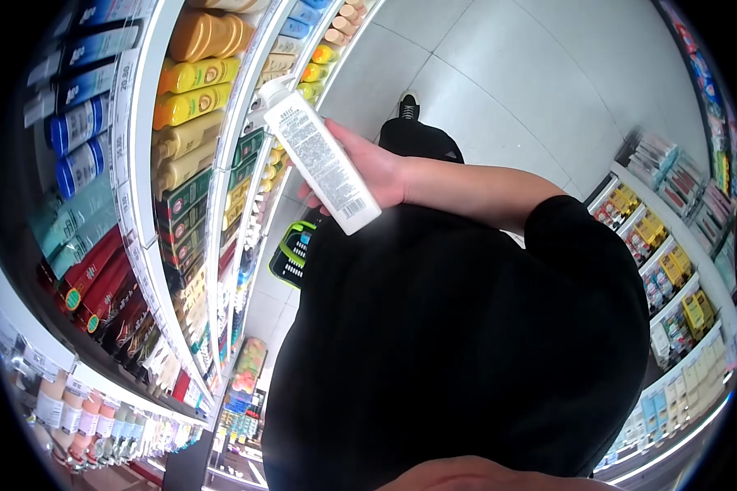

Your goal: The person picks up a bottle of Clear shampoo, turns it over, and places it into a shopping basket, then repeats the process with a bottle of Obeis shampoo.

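My right hand (373, 164) reaches across from the right and is closed around a white pump bottle (323, 159). The bottle is held tilted, with its white pump head at the upper left. Its back label, dense with small print and a barcode near the base, faces the camera. My thumb lies along the upper side, while fingertips show past the opposite edge. Beyond the pump head stand shelves (143, 204) lined with bottles, including yellow bottles (192, 102) and cream-coloured pump bottles (188, 155). My left hand is out of the picture.
A black shopping basket (287, 263) with a green handle is at floor level on the left, partly hidden by my body. Another stocked shelf unit (671, 254) stands on the right. Grey floor tiles (499, 74) run between, where my shoe (409, 106) shows.
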A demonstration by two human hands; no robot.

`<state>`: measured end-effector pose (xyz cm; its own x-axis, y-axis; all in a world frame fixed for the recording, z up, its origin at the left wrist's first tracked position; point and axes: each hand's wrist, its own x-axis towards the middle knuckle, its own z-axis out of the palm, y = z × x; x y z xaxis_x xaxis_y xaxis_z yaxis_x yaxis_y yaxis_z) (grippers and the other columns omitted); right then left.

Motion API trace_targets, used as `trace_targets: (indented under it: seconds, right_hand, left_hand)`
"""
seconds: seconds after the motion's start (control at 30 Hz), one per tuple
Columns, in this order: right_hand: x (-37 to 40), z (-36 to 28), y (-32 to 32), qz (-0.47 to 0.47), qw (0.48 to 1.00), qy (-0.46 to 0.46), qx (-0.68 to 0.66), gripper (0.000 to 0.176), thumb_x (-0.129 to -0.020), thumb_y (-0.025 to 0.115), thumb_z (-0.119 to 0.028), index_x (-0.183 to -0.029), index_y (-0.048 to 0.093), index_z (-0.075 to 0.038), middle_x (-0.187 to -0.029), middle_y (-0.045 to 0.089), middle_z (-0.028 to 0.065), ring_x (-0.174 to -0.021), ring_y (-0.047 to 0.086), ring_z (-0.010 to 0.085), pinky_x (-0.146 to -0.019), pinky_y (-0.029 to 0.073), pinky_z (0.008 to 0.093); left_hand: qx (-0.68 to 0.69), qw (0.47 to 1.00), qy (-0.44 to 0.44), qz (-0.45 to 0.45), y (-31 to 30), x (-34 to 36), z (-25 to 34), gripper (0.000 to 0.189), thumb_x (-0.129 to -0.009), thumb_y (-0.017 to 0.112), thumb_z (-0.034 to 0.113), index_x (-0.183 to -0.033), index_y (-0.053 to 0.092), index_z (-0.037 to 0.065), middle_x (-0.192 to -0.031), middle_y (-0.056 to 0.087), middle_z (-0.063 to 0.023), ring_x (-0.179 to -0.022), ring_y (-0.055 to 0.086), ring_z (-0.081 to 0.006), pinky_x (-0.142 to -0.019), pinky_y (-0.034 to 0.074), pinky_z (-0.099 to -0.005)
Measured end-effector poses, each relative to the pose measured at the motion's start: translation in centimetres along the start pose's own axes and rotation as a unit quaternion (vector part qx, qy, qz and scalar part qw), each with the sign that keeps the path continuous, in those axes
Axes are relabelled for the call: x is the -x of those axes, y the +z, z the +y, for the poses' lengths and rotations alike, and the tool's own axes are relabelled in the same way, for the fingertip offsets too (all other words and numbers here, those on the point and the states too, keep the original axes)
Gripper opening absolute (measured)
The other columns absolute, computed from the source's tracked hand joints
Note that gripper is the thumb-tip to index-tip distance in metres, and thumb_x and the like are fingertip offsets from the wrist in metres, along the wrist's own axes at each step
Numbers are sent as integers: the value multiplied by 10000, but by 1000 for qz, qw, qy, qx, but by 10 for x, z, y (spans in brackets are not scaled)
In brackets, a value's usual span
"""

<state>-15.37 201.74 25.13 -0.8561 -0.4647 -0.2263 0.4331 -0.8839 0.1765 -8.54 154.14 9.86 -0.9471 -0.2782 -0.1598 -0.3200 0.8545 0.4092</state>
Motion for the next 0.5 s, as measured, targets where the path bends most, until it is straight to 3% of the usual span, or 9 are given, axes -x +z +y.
trace_targets:
  seconds: [0.23, 0.5]
  right_hand:
    - [6, -31, -6, 12, 998, 59, 14, 784, -989, 237, -737, -1389, 526, -129, -1121, 665, 172, -1003, 680, 272, -866, 564, 414]
    - [5, -12, 0, 17, 986, 135, 100, 807, -986, 235, -742, -1424, 492, -116, -1089, 672, 162, -983, 687, 268, -847, 578, 403]
  left_hand:
    - [-18, 997, 22, 70, 23, 33, 55, 487, -871, 637, 114, -1324, 534, -31, -1219, 632, -230, -1155, 599, -392, -995, 472, -424]
    - [-1, 990, 26, 140, 46, 62, 62, 504, -864, 635, 89, -1339, 519, -34, -1240, 622, -236, -1169, 590, -400, -1004, 467, -430]
